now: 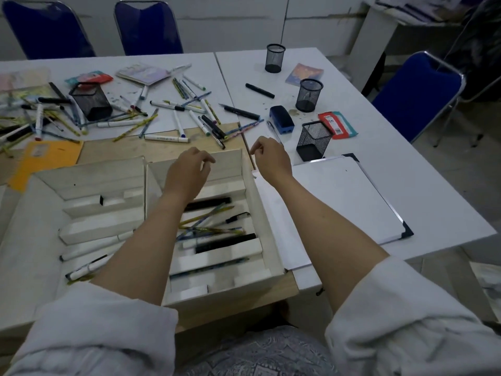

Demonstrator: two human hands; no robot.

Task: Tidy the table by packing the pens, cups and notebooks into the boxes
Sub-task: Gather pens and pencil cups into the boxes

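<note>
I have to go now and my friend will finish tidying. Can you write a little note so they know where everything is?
Left hand: over the right box, fingers loosely curled, holding nothing.
Right hand: just past that box's right wall, fingers curled; I cannot tell whether it pinches anything.
Done: a few pens and pencils lie in the right box, and a few markers in the left box.
Left: the big pile of pens on the table beyond the boxes, four mesh cups, the nearest by the right hand, and the notebooks, such as the one at the far side. No cups or notebooks are packed yet.
</note>
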